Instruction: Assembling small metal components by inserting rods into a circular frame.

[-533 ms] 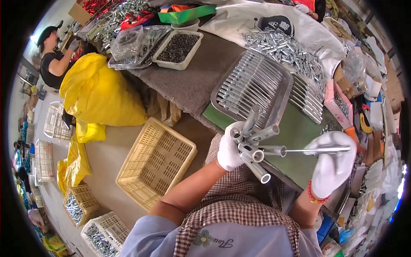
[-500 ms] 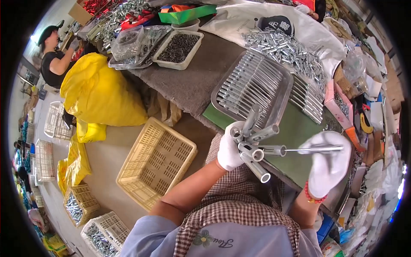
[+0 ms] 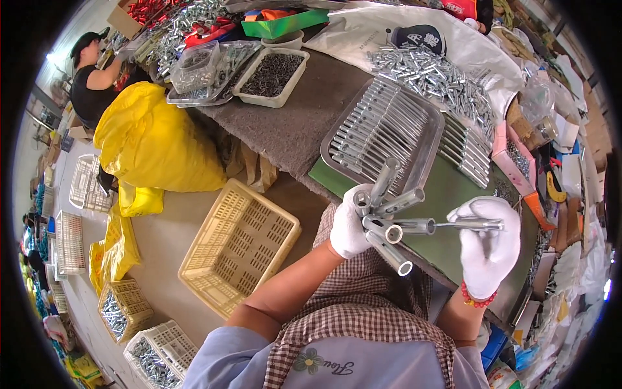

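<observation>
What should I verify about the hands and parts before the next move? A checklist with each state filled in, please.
1. Left hand has a grip on the metal tubes: ok.
2. Tubes all point the same way: not ok; they fan out in several directions.
3. Right hand has a grip on the slim metal rod: ok.
4. Rod's thin end faces the open end of one tube: ok in this view.
5. Rod's tip is inside that tube: cannot tell; the single view does not settle the depth.
6. Metal pieces in the tray lie in rows: ok.
</observation>
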A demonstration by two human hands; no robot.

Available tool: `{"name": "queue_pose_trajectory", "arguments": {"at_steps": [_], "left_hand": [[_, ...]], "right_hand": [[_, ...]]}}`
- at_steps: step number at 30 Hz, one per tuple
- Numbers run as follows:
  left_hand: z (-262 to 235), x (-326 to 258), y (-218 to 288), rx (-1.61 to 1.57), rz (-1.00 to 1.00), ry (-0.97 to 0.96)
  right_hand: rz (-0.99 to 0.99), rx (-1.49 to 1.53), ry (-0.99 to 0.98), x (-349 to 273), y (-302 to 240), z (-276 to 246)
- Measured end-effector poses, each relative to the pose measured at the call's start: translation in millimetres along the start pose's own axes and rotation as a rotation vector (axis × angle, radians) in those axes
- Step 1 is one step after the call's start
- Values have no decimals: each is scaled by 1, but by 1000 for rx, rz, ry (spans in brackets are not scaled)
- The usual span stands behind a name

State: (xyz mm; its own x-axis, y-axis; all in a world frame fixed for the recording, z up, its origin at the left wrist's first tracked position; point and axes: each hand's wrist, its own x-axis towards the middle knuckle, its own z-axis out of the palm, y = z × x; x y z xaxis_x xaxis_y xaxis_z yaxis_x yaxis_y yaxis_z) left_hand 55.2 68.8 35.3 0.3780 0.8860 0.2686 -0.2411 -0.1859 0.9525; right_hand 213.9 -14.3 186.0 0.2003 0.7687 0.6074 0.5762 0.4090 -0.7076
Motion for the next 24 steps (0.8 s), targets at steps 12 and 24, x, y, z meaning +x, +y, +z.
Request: {"name": "queue_pose_trajectory", "arguments": {"at_steps": [12, 24], "left_hand": [[-1, 4, 1, 47, 21, 21], [1, -2, -22, -462, -120, 13]], "right_hand": [[-90, -51, -413, 24, 4, 1], [-69, -487, -343, 104, 104, 94]]}}
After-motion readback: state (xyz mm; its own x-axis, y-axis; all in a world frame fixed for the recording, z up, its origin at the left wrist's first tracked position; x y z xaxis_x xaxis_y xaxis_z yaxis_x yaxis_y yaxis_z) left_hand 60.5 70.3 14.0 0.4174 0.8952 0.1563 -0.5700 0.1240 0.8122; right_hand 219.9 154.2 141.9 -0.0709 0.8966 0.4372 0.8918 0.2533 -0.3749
